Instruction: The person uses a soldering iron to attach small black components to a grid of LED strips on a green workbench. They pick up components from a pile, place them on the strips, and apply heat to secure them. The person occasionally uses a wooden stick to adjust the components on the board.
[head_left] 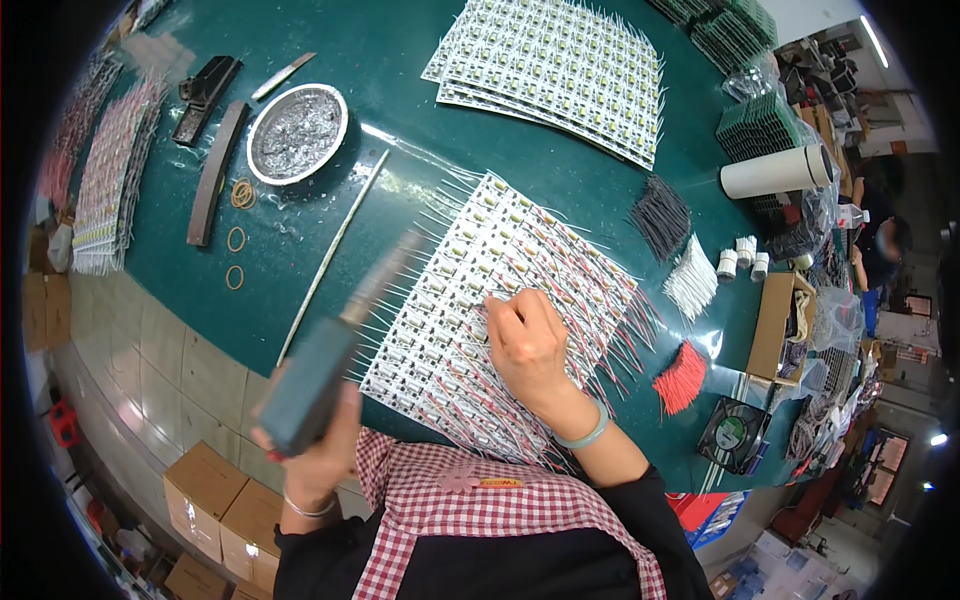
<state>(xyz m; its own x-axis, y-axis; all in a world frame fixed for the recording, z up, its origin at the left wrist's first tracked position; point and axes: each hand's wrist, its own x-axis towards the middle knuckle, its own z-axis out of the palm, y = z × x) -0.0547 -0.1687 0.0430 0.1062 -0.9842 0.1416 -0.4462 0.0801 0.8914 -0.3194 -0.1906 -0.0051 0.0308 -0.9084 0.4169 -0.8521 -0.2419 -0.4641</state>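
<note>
My left hand is wrapped round a soldering gun with a dark green body and a metal tip, blurred by motion. Its tip points over the left edge of a sheet of small white circuit boards. Red and white wires stick out from this sheet, mostly on its right half. Over the middle of the sheet, my right hand is closed, fingers bent in a pinch. Whatever it grips is hidden by the fingers. A thin white rod lies left of the sheet.
A bowl of silvery metal scraps stands at far left, near rubber bands. Stacked board sheets lie at the back. Black wires, white wires, red wires and a fan are at right.
</note>
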